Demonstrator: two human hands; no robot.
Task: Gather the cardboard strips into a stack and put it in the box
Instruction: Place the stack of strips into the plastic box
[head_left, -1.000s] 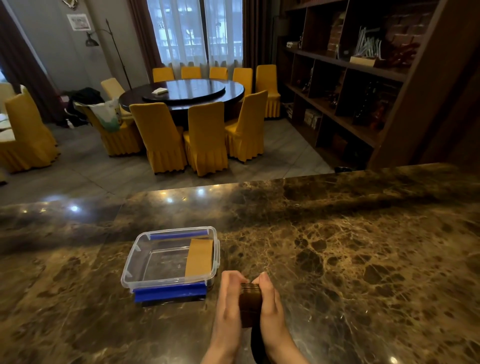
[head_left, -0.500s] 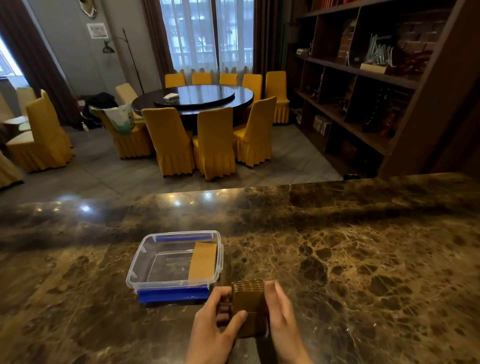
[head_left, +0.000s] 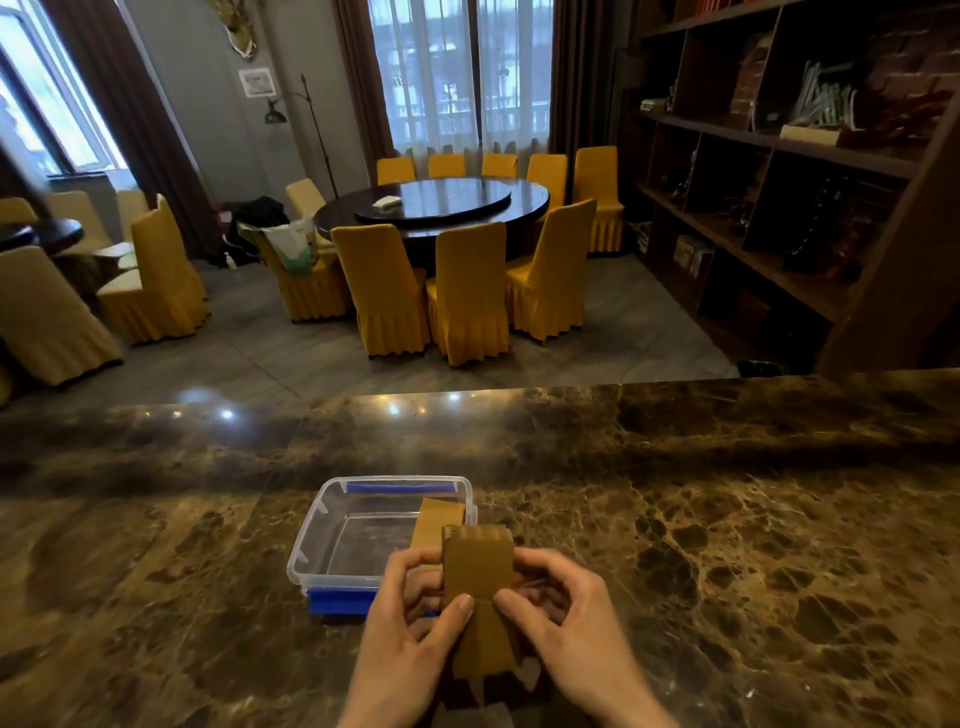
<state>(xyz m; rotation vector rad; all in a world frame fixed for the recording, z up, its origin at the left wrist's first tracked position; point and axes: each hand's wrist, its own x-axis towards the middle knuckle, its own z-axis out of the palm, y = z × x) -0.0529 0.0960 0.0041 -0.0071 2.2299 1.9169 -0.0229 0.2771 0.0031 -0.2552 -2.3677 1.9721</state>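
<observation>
A stack of brown cardboard strips (head_left: 478, 577) is held above the marble counter, its far end over the near right corner of the box. My left hand (head_left: 410, 639) grips its left side and my right hand (head_left: 566, 618) its right side, both thumbs pressing on top. The clear plastic box (head_left: 332, 525) with blue clips sits just beyond my hands. One cardboard strip (head_left: 439, 522) lies along the box's right side, its near end hidden by the stack.
The dark marble counter (head_left: 727, 545) stretches left and right, its far edge about a forearm beyond the box. Behind it are a round dining table (head_left: 436, 205) with yellow-covered chairs and a wooden shelf unit (head_left: 779, 182) at the right.
Both hands have lifted the stack off the counter and carried it forward towards the box. The grip shifted from flat palms on the sides to fingers and thumbs around it.
</observation>
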